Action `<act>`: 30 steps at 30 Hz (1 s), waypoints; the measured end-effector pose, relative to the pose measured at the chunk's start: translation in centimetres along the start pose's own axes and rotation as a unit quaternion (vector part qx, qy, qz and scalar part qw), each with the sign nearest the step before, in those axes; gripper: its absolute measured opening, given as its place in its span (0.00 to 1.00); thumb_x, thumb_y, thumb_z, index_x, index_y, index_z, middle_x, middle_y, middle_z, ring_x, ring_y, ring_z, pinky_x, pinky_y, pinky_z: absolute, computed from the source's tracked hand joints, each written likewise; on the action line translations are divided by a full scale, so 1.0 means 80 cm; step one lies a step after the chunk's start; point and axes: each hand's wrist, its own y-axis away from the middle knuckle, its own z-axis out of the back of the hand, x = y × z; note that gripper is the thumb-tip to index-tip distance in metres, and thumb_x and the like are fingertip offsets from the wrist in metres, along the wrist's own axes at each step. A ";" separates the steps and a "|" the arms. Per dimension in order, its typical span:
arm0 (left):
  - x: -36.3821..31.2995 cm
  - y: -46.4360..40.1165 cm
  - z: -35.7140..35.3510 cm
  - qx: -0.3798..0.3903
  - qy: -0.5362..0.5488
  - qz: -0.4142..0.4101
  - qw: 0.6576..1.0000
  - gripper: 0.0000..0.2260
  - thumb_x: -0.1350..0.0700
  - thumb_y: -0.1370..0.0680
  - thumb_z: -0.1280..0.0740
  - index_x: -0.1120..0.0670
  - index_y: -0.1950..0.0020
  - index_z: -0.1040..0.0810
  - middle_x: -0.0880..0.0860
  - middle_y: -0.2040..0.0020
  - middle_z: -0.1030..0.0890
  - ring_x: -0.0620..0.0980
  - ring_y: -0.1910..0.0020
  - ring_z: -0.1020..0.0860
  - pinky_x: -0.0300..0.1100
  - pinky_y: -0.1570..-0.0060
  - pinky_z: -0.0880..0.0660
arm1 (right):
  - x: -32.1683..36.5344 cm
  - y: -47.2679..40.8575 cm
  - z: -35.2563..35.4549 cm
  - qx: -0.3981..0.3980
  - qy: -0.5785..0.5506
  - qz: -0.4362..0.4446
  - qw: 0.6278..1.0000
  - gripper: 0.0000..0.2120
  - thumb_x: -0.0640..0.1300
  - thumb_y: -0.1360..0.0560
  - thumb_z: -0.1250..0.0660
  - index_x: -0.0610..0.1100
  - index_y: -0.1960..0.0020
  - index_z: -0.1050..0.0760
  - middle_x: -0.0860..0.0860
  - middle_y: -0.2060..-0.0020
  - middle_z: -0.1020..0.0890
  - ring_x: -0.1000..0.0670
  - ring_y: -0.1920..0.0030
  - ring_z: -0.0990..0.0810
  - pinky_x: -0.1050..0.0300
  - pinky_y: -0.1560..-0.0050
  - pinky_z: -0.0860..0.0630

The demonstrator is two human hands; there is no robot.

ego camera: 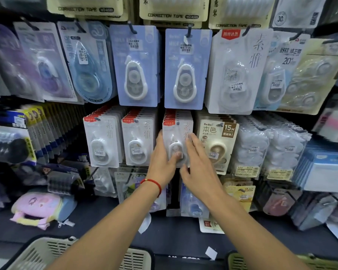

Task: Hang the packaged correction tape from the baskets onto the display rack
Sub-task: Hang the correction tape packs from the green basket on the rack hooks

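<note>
The display rack fills the view, hung with rows of packaged correction tape. Two slotted baskets sit at the bottom edge. In the middle row, a white correction tape pack hangs at the front of its hook, between both hands. The left hand grips the pack's left edge, thumb pressed on the blister. The right hand lies with straight, spread fingers against its right side.

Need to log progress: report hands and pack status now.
Left hand grips white correction tape pack, thumb on blister. Right hand open, fingers on pack's right edge. Pack at front of its hook's stack. Nothing blocking.
</note>
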 end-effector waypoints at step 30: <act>0.034 0.043 0.133 -0.105 -0.171 -0.086 0.976 0.25 0.71 0.22 0.33 0.59 0.25 0.26 0.58 0.24 0.29 0.54 0.24 0.31 0.28 0.24 0.43 | 0.096 -0.038 -0.070 -0.045 0.103 0.096 0.989 0.33 0.37 0.22 0.28 0.44 0.20 0.34 0.42 0.16 0.44 0.40 0.21 0.35 0.45 0.34 0.22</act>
